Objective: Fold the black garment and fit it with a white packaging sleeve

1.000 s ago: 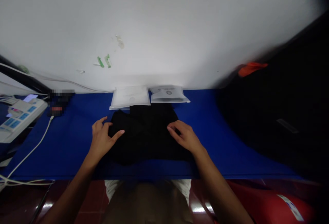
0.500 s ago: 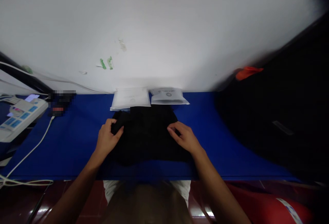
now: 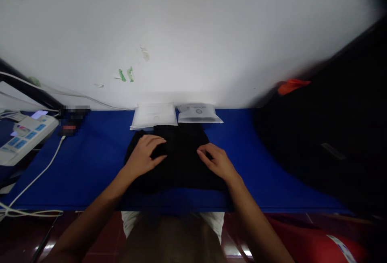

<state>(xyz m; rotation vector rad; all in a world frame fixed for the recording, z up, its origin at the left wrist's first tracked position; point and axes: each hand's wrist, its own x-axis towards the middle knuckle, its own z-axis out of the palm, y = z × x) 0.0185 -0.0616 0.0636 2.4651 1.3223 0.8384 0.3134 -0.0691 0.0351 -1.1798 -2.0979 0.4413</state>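
Pressing flat, both hands lie on the black garment. No real grip: left hand is released, palm down, fingers spread over the cloth's upper left part. Right hand sits w/ fingers curled at the right part; whether it pinches a fold or only rests, can't tell.

Garment lies folded on the blue counter, centred just ahead of the person, its far edge touching the white packets. Long axis looks roughly left-right, far edge toward the wall; which end is collar or hem isn't visible, too dark.

Handling, as a guess: soft, light, limp, not fragile, prob. slides a bit on the smooth counter. Best taken at edges or corners, pinching all layers, else folds open.

Around the garment: two white packets beyond it by the wall, a white cable and a keypad device far left, a dark pile well to the right.
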